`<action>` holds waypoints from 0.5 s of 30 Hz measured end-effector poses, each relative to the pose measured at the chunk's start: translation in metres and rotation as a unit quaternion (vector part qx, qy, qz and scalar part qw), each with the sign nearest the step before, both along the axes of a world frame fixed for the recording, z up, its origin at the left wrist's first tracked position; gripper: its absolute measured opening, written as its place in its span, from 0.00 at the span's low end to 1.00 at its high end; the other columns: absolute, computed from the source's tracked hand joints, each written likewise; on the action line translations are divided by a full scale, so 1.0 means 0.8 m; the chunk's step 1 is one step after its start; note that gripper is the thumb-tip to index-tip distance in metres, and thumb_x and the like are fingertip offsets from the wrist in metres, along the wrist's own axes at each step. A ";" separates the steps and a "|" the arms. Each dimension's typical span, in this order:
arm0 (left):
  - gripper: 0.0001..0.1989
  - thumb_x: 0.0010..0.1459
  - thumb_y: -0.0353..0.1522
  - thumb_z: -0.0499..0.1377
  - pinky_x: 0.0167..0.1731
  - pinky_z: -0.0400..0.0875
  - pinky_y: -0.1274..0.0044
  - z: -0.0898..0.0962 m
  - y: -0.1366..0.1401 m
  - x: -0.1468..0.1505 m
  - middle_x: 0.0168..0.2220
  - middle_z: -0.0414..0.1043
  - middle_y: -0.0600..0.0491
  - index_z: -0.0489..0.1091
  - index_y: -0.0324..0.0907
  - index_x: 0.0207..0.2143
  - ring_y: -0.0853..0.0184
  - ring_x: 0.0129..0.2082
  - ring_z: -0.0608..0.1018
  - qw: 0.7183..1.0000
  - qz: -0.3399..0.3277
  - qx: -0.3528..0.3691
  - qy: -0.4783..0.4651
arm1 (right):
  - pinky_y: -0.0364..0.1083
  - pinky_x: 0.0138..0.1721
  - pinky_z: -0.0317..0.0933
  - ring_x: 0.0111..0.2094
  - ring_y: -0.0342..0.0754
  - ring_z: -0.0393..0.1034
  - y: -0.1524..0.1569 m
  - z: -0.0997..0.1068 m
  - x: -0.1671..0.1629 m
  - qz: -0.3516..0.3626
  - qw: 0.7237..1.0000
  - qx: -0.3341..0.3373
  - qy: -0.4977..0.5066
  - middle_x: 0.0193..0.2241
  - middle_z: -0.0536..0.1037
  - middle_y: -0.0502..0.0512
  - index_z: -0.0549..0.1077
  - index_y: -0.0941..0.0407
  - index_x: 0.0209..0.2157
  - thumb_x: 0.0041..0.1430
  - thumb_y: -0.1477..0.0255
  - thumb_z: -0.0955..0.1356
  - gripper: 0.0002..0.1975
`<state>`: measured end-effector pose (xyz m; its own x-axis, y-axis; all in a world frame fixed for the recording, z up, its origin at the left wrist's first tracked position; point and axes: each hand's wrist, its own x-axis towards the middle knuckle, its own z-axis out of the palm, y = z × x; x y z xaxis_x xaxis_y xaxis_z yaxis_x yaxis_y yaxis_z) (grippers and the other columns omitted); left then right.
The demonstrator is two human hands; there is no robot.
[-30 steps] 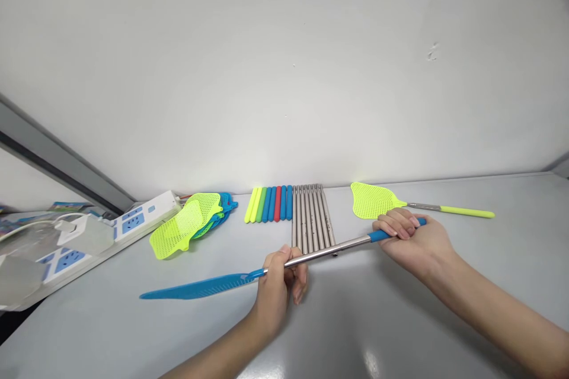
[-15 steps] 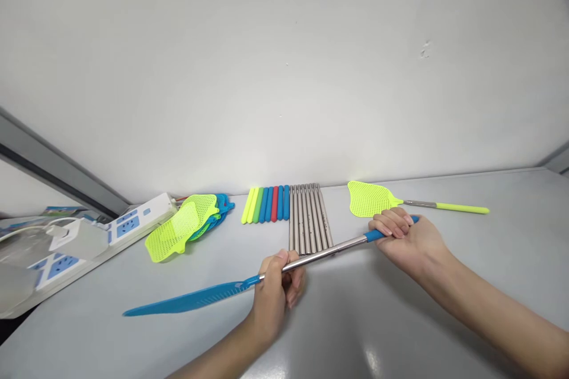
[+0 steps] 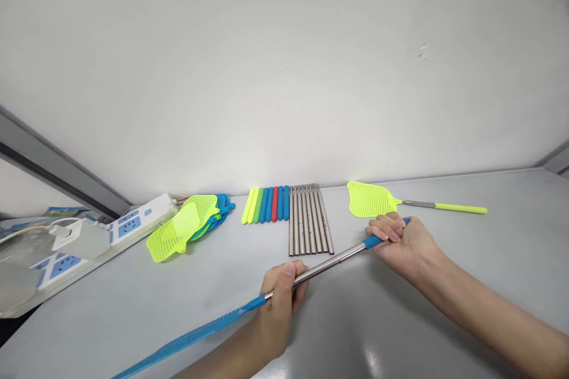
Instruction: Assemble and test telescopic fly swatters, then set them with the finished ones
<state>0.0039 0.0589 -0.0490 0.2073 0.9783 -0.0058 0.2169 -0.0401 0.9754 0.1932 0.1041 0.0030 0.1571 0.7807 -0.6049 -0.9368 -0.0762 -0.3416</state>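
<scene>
A blue fly swatter (image 3: 195, 334) with a metal rod slants across the front of the table, its head low at the left, seen nearly edge-on. My left hand (image 3: 282, 302) is closed around the rod just above the swatter head. Wrapped about the blue grip at the other end are the fingers of my right hand (image 3: 400, 243), hiding most of that grip. Behind the rod lies a row of metal rods (image 3: 309, 222). Left of them are several coloured handle grips (image 3: 267, 204) in yellow, green, blue and red.
A yellow fly swatter (image 3: 371, 200) with rod and grip lies at the back right. Loose swatter heads (image 3: 186, 228), yellow, green and blue, are piled at the left beside a white power strip (image 3: 142, 219) with plugs. A white wall (image 3: 284, 100) rises behind the table.
The swatter has tilted more steeply, its blue head dropping toward the lower left. My left hand has shifted slightly right and down; my right hand stays on the grip.
</scene>
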 end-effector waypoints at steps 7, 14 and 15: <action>0.22 0.58 0.42 0.38 0.18 0.48 0.78 0.004 0.000 -0.001 0.12 0.46 0.59 0.51 0.42 0.15 0.72 0.16 0.54 0.999 -0.027 -0.031 -0.012 | 0.38 0.11 0.40 0.06 0.37 0.41 -0.009 -0.017 -0.018 0.039 0.999 -0.003 -0.017 0.06 0.45 0.43 0.42 0.56 0.15 0.45 0.85 0.51 0.13; 0.22 0.58 0.39 0.38 0.16 0.46 0.78 0.000 0.007 0.002 0.11 0.44 0.60 0.49 0.42 0.13 0.73 0.13 0.52 0.995 -0.024 -0.058 -0.081 | 0.38 0.11 0.45 0.07 0.38 0.43 -0.009 -0.017 -0.014 0.043 0.999 -0.013 0.005 0.08 0.46 0.43 0.42 0.56 0.16 0.43 0.85 0.51 0.12; 0.22 0.58 0.39 0.39 0.16 0.46 0.78 -0.001 0.009 0.003 0.11 0.44 0.60 0.49 0.42 0.13 0.73 0.13 0.52 0.993 -0.015 -0.067 -0.097 | 0.38 0.12 0.46 0.08 0.38 0.44 -0.010 -0.017 -0.015 0.044 0.999 -0.019 0.012 0.08 0.47 0.43 0.42 0.56 0.17 0.44 0.85 0.50 0.12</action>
<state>0.0060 0.0659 -0.0498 0.2462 0.9648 -0.0923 0.0253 0.0888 0.9957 0.1815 0.0961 -0.0107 0.0746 0.7672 -0.6371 -0.9337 -0.1706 -0.3148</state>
